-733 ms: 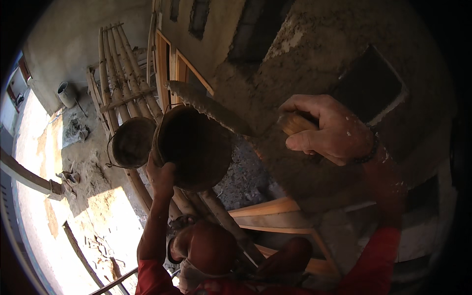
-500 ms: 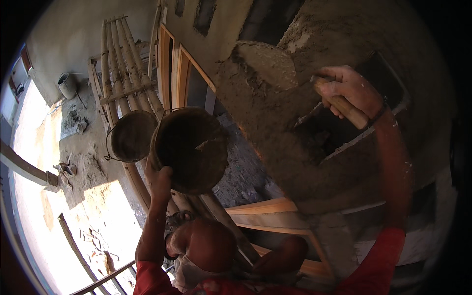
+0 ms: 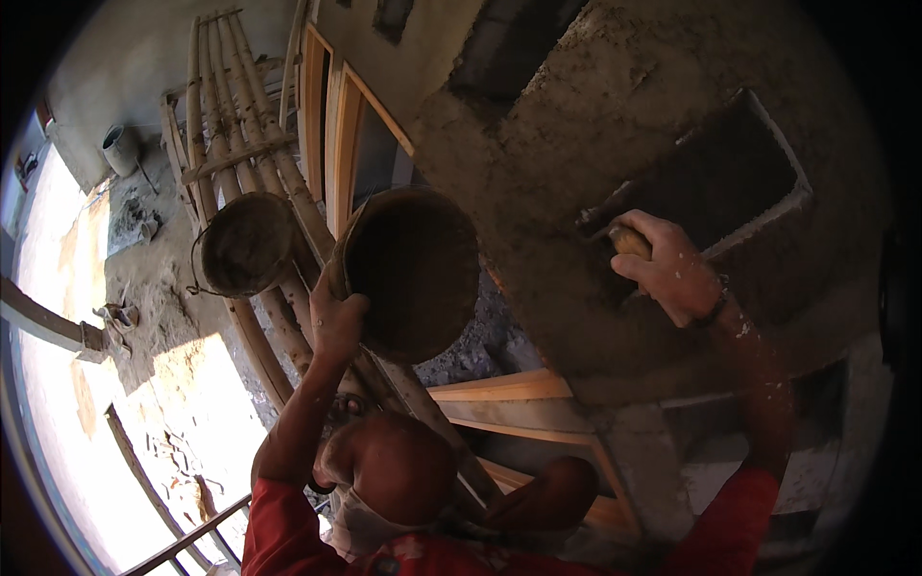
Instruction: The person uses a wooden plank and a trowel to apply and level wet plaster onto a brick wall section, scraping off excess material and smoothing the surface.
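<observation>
My left hand (image 3: 336, 322) grips the near-left rim of a dark, mortar-stained bucket (image 3: 413, 288), which is tilted so its inside faces me. My right hand (image 3: 667, 269) is closed around the wooden handle of a trowel (image 3: 629, 242), held at the rough mortar-covered wall (image 3: 567, 211). The trowel's blade is hard to make out against the dark wet mortar. Just beyond the right hand lies a rectangular recess (image 3: 725, 173) with pale edges in the wall.
A second bucket (image 3: 245, 245) with a wire handle stands on a scaffold of wooden poles (image 3: 240, 125). Orange-brown wooden frames (image 3: 509, 386) border openings in the wall. Far below at left are a grey bucket (image 3: 121, 151), mortar heaps and a metal railing (image 3: 197, 542).
My right hand has moved down and turned, bringing the trowel to the wall; the mortar load seen on its blade no longer shows. The held bucket has shifted slightly up and right in view.
</observation>
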A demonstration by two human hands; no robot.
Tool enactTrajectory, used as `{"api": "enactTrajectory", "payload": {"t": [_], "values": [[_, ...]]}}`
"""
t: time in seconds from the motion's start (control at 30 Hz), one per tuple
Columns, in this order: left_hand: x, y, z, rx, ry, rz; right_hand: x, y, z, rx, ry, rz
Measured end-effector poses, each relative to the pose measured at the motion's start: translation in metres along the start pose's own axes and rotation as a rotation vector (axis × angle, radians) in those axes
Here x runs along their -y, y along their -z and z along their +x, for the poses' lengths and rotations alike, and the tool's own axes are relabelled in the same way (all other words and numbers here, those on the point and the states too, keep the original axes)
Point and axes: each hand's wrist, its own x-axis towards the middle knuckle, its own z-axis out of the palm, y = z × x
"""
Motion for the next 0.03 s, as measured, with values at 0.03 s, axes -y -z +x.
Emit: {"api": "enactTrajectory", "payload": {"t": [0.03], "values": [[-0.0017,-0.0044,-0.0008,-0.004,-0.013,0.049,-0.0041,-0.0003,-0.0014,0.057,0.059,0.016]]}}
